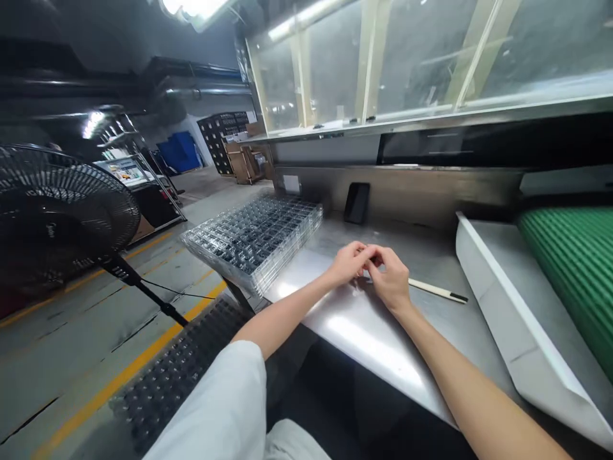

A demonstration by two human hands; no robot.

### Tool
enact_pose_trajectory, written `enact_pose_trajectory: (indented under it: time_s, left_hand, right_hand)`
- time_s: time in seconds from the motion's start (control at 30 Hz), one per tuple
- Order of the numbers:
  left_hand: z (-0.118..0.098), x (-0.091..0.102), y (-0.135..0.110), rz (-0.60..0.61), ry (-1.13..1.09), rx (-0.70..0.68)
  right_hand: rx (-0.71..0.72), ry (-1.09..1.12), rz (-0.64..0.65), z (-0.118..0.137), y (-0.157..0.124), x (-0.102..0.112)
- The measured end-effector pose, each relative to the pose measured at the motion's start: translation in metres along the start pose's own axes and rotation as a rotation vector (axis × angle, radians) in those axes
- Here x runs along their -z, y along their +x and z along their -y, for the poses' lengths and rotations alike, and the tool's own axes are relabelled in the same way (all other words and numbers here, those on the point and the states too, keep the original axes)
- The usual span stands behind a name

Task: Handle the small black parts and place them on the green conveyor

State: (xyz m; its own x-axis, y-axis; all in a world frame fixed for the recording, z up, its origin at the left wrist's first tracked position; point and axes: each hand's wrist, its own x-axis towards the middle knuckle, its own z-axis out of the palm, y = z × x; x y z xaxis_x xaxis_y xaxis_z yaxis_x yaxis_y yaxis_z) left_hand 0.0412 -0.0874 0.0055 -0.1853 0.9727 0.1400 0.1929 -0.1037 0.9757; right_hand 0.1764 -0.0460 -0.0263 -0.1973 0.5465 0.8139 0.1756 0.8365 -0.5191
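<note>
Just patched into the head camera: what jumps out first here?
Two bare hands, left hand and right hand, meet fingertip to fingertip over the shiny steel table, a thin stick lying just right of them. A stack of clear trays sits at the table's left end, and a black fan fills the far left.

We see a thin pale stick [437, 291], dark-tipped, lying flat mid-bench, its left end under our right hand [390, 279].
</note>
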Motion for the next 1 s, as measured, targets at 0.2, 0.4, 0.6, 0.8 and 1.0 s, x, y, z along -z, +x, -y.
enact_pose_trajectory:
  time_s: [0.2,0.4,0.6,0.8,1.0]
  left_hand:
    - [0.028,-0.026,0.034,0.093,-0.174,-0.037]
    - [0.037,-0.002,0.042,0.061,-0.440,0.109]
    - [0.044,0.007,0.056,-0.026,-0.565,0.099]
    - [0.051,0.006,0.062,0.044,-0.564,0.096]
    - [0.045,0.012,0.063,-0.065,-0.610,0.107]
  right_hand:
    - [-0.010,-0.072,-0.063,-0.023,0.002,0.005]
    - [0.033,-0.099,-0.010,-0.019,0.002,0.007]
    - [0.040,-0.134,0.194,-0.023,-0.004,0.000]
    - [0.014,-0.267,0.278,-0.021,0.000,0.006]
    - [0.028,-0.711,0.412,-0.049,0.023,0.056]
